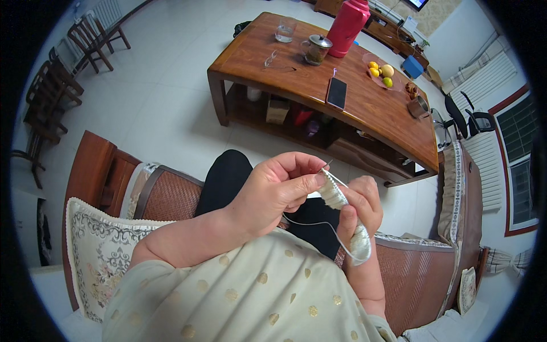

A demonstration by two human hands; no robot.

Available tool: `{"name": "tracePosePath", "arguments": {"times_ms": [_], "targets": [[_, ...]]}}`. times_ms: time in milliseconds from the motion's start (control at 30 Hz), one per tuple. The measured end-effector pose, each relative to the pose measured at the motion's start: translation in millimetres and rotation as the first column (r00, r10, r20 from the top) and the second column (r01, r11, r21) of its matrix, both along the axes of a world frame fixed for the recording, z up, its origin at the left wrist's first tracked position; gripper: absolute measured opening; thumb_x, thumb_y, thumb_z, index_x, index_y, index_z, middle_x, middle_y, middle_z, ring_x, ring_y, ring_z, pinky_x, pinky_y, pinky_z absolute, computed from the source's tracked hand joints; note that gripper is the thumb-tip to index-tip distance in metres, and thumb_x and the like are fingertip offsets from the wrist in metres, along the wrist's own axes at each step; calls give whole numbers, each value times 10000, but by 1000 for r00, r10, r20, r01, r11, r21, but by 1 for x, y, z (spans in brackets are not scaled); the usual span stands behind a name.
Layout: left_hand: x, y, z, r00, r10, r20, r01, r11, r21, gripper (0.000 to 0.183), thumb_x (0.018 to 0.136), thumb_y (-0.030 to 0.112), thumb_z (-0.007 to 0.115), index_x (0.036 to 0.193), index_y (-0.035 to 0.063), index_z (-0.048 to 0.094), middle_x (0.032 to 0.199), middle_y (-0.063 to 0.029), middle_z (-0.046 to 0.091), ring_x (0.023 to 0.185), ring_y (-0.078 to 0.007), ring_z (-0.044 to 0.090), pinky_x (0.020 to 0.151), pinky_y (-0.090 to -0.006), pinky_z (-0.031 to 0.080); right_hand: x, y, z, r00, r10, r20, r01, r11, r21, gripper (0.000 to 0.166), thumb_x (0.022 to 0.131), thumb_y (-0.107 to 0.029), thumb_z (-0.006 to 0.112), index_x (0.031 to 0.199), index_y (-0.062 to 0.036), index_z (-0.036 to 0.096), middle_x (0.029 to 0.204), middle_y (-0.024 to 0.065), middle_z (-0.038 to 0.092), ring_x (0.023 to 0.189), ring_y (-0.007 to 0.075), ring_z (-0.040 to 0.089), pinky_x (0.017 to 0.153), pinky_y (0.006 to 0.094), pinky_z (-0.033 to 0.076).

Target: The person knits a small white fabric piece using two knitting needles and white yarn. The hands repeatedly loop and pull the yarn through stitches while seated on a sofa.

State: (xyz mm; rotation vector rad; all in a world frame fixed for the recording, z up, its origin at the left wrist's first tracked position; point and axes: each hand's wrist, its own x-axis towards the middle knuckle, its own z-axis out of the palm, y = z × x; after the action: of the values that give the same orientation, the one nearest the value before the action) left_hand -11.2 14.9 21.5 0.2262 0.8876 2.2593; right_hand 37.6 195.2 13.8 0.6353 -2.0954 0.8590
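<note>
Above my lap, a narrow strip of cream knitting (pixel 334 194) runs between my two hands. My left hand (pixel 277 184) pinches its upper end between thumb and forefinger, where a thin knitting needle tip (pixel 328 164) pokes out. My right hand (pixel 363 205) grips the strip farther along, thumb against it, and the lower end (pixel 361 243) hangs over that wrist. A pale needle (pixel 337 178) slants from the upper edge toward my right fingers. Below the hands loops a thin pale strand (pixel 314 223); whether it is yarn or a needle cable I cannot tell.
In front stands a wooden coffee table (pixel 243 57) bearing a smartphone (pixel 337 92), eyeglasses (pixel 270 60), a water glass (pixel 285 32), a lidded glass mug (pixel 316 50), a red thermos (pixel 348 28), fruit (pixel 386 71) and a metal cup (pixel 417 107). A cushion (pixel 107 256) lies left on the sofa.
</note>
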Motion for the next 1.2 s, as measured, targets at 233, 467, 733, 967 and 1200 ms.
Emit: {"name": "tracePosePath", "arguments": {"times_ms": [233, 467, 733, 967, 1200], "targets": [[-4, -7, 3, 995, -90, -46, 82, 986, -148, 150, 896, 44, 616, 1045, 23, 618, 831, -13, 617, 574, -16, 434, 468, -156, 316, -1, 14, 6, 951, 184, 249, -134, 969, -207, 290, 875, -234, 534, 787, 8, 667, 719, 96, 578, 673, 230, 527, 635, 338, 409], [-3, -4, 2, 986, -159, -40, 148, 969, -197, 140, 892, 50, 622, 1024, 7, 632, 861, -24, 645, 638, -15, 527, 491, -147, 377, -4, 11, -2, 891, 358, 280, -241, 894, -377, 345, 907, -270, 512, 761, 15, 639, 691, 100, 575, 663, 226, 524, 619, 338, 413], [1, -3, -4, 980, -197, -15, 183, 935, -304, 139, 870, 98, 663, 982, 18, 645, 837, -10, 644, 631, -22, 545, 501, -157, 414, 0, 4, -18, 959, 180, 219, -97, 934, -343, 242, 933, -165, 488, 866, 20, 628, 775, 110, 583, 654, 210, 515, 601, 320, 408], [-10, -14, -3, 996, -52, -74, 28, 954, -299, 131, 896, 88, 630, 1000, 10, 642, 761, 21, 593, 512, -1, 354, 436, -168, 255, 7, 6, -35, 896, 219, 386, -25, 893, -450, 256, 930, -174, 490, 854, 32, 621, 762, 116, 572, 658, 209, 521, 612, 301, 415], [-14, -11, -18, 991, 18, -134, -48, 973, -226, 77, 903, 98, 628, 946, 35, 625, 750, 26, 571, 511, -4, 360, 436, -169, 249, 11, -6, -31, 830, 261, 492, -11, 892, -453, 257, 932, -184, 502, 860, 35, 615, 855, 137, 618, 765, 239, 581, 697, 308, 465]]}}
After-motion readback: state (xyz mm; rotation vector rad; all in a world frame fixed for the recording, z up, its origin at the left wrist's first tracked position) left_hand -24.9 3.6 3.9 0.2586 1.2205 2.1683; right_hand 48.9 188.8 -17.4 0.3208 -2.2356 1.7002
